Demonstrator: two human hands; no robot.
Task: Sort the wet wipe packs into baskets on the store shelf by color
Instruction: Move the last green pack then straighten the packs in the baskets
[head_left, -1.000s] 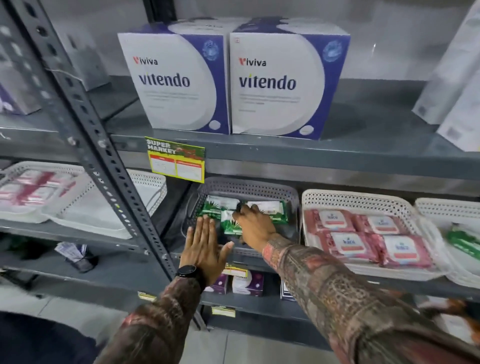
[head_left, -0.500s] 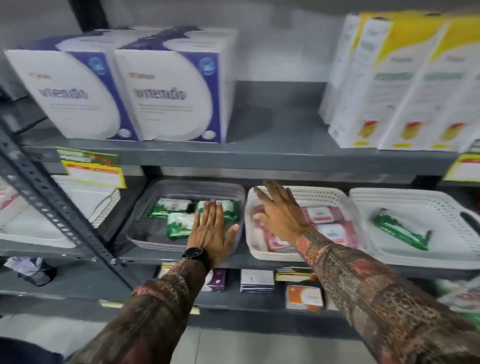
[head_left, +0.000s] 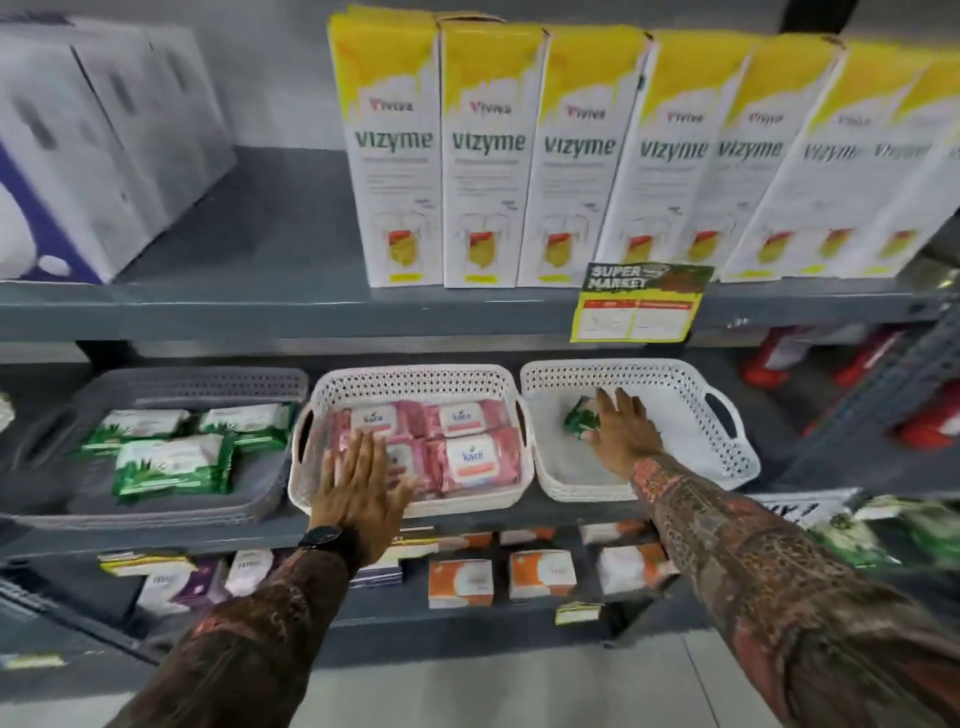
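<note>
Right hand (head_left: 621, 434) is reaching into the right-hand white basket (head_left: 727, 457), fingers spread over the lone green wipe pack (head_left: 581, 419); can't tell if it's actually gripped yet. Left hand (head_left: 358, 483) is hovering open over the pink packs (head_left: 470, 457). Risk I'm seeing: a loose pinch on that crinkly pack, so it's slipping off before reaching the gray basket (head_left: 156, 387) of green ones.
</note>
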